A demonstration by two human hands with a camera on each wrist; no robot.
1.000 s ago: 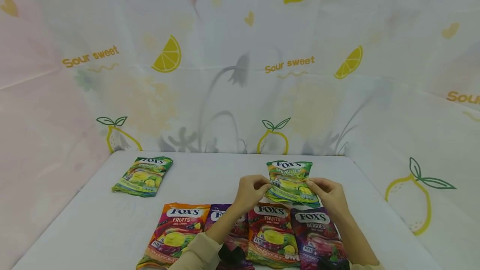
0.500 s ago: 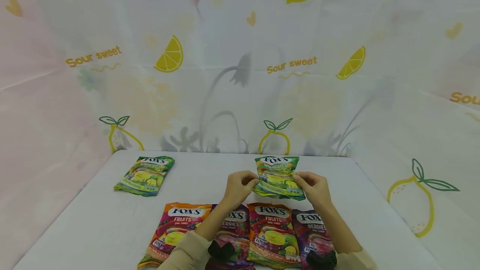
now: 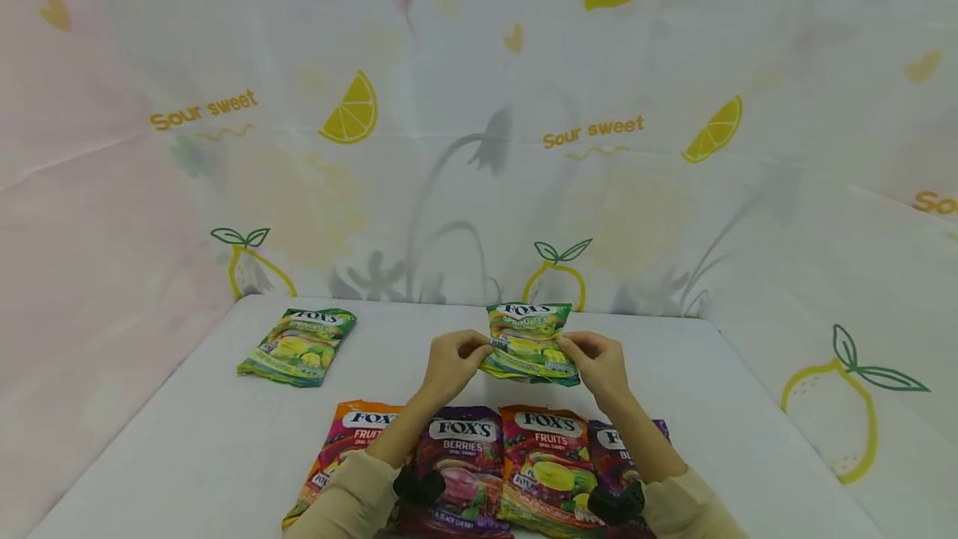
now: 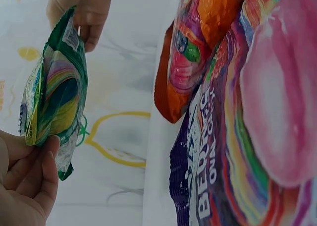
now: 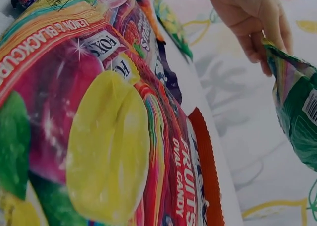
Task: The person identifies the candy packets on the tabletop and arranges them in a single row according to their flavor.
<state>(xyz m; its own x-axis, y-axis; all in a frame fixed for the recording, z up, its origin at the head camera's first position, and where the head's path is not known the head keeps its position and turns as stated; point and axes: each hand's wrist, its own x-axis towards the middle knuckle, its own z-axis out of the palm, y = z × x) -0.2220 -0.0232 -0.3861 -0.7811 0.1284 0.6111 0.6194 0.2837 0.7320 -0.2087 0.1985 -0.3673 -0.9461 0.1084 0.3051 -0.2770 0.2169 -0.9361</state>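
Head view is showing me a person's two hands at work over a white table, and I am taking the orange-topped FOX'S Fruits bag, third from the left in a row of four, as my landmark. Beyond that landmark, a green FOX'S Spring Tea bag is facing the head camera between the hands. I am seeing the left hand pinching its left edge, thumb and fingers clamping on the wrapper; the right hand is pinching the right edge likewise. Whether the bag's lower edge is touching the table, I cannot tell. My right wrist camera is picking up a barcode on its dark green back.

Just left of the landmark, a purple Berries bag is lying flat; farther left, another Fruits bag is disappearing partly behind a beige sleeve. Right of the landmark, another Berries bag is lying partly under the right forearm. Well left of the landmark and beyond it, a second Spring Tea bag is resting face up. Far behind the landmark, a lemon-printed backdrop is hanging.
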